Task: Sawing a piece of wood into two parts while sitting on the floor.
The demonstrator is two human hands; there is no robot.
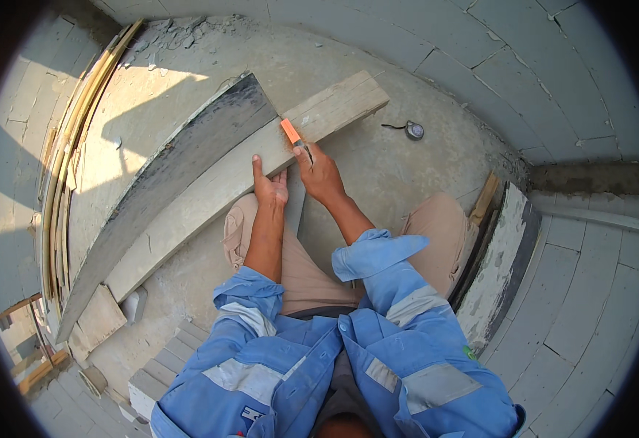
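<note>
A long, pale timber beam (210,179) lies diagonally in front of me, passing over my lap. My left hand (270,188) grips its near edge, thumb on the upper face and fingers curled beneath. In my right hand (319,174) is a small orange-ended tool (289,132); its exact kind does not show clearly. The orange end rests at the beam's upper face, beside some brownish dust or staining. Along the beam's far side runs a wide grey board (181,150) with a dark, worn surface.
A round tape measure (413,131) lies on the concrete floor (349,168) to the right. Long curved-looking strips (60,197) lie at the left. Grey blocks (163,365) stand at lower left, and a paint-splashed board (491,266) leans at right. Rubble (181,33) lies by the far wall.
</note>
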